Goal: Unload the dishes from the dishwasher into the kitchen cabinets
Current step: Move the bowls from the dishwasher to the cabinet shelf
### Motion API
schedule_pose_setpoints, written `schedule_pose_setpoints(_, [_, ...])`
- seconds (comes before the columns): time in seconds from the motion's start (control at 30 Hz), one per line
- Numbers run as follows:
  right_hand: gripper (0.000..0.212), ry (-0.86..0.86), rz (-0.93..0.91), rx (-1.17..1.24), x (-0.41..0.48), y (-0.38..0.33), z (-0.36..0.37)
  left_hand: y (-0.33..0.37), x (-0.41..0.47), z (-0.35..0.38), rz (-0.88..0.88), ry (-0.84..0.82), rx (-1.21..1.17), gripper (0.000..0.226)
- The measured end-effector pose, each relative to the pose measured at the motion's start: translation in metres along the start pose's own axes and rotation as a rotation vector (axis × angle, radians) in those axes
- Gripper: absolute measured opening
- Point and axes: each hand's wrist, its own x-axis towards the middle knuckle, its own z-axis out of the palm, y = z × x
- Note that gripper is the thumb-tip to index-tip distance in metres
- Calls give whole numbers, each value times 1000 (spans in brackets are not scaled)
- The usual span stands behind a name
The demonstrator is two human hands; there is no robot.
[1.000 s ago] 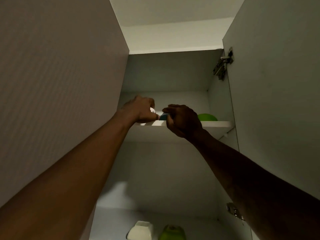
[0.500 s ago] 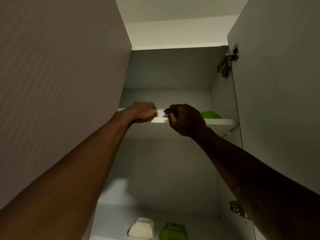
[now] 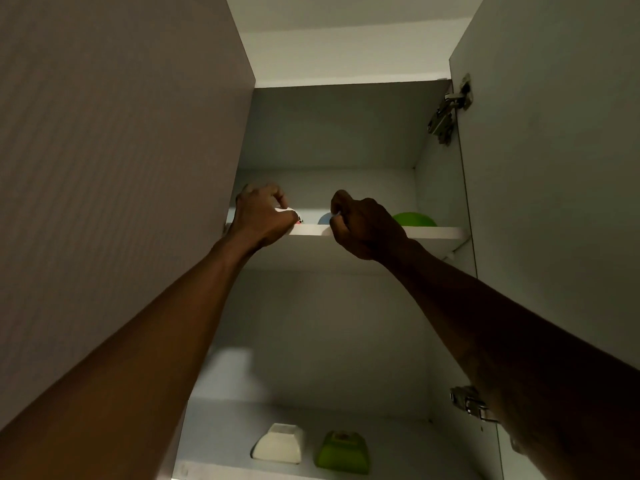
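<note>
Two dishes: white cup (image 3: 290,213) gripped in our left hand (image 3: 266,216), blue bowl (image 3: 324,219) beside our curled right hand (image 3: 365,227), grip unclear.

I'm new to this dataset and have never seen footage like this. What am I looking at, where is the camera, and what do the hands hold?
There is no machine: a person wears a camera on the head, so you look up along both bare arms into an open kitchen cabinet. The left hand grips a white dish at the edge of the upper shelf. The right hand curls its fingers beside a blue dish; whether it grips it is unclear. A green bowl sits further right on that shelf. On the lower shelf stand a white container and a green container.
</note>
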Motion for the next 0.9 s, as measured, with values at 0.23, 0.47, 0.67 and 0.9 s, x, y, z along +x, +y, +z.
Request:
schedule_pose_setpoints(0.23, [42,0,3,17,-2,8,6,-11,-9,5,17,19,2,28])
schedule_pose_setpoints(0.47, [42,54,68,62,-8,-2,-2,-15,-18,-1,30,26,43,32])
schedule_pose_setpoints(0.67, [27,213,126,101,-38,-27,-10,2,-50,-20,35,-128,103,36])
schedule_pose_setpoints(0.9, [25,182,195,151,-63,-61,-47,35,-91,-62,-58,-153,95,52])
